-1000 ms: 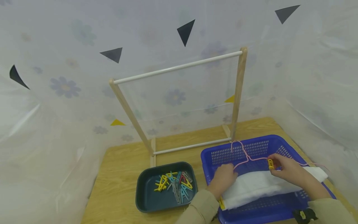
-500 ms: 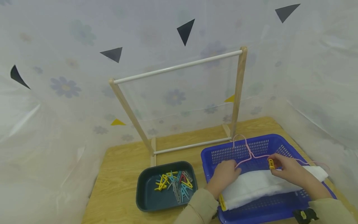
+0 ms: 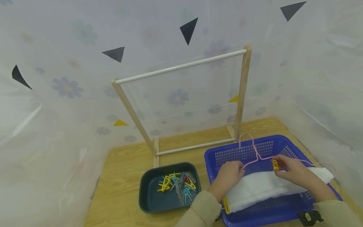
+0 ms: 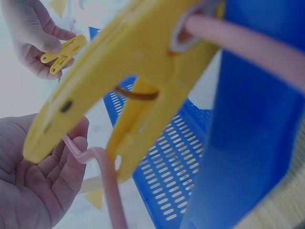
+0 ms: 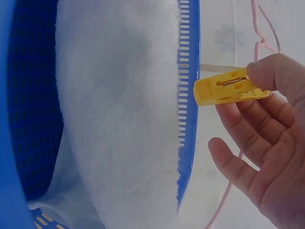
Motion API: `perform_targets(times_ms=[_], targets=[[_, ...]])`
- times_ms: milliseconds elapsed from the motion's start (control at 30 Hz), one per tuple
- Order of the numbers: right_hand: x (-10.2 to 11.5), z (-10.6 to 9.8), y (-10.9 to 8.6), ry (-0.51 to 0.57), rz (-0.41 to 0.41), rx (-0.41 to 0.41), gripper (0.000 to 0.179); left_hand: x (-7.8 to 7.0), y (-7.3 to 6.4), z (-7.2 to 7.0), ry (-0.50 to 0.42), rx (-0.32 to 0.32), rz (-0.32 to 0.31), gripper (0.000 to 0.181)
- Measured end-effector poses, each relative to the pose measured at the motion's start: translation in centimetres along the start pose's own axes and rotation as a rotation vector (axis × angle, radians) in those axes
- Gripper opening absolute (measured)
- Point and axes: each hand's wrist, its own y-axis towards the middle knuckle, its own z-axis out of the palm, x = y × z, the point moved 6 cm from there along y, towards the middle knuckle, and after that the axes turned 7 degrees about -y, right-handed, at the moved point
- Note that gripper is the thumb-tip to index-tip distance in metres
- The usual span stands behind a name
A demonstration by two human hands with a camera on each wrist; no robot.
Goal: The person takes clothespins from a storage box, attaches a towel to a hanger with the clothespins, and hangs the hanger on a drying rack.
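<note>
My left hand grips the left arm of a pink clothes hanger, whose hook points up and away. My right hand pinches a yellow clothespin between thumb and fingers, by the hanger's right arm. A white towel hangs along the lower part of the hanger, over the blue basket. At the towel's left end sits another yellow clothespin, clipped around the pink hanger there. The hanger's far right end shows beyond my right wrist.
A dark green tray left of the basket holds several loose clothespins in yellow, blue, grey and red. Behind stands a wooden rack with a white top bar. Plastic sheeting surrounds the wooden table.
The hanger's hook and neck have shifted to the right and slightly up, and my left hand has moved a little right with them. My right hand keeps its clothespin, almost still.
</note>
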Motion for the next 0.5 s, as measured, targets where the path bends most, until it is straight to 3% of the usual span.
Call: perform_targets(times_ms=[233, 500], targets=[[0.01, -0.12, 0.0, -0.005, -0.029, -0.031, 0.035, -0.42, -0.24, -0.38, -0.011, 0.003, -0.021, 0.011], [-0.03, -0.08, -0.17, 0.001, -0.001, -0.013, 0.037, -0.3, -0.26, -0.08, -0.084, 0.033, -0.076, 0.011]])
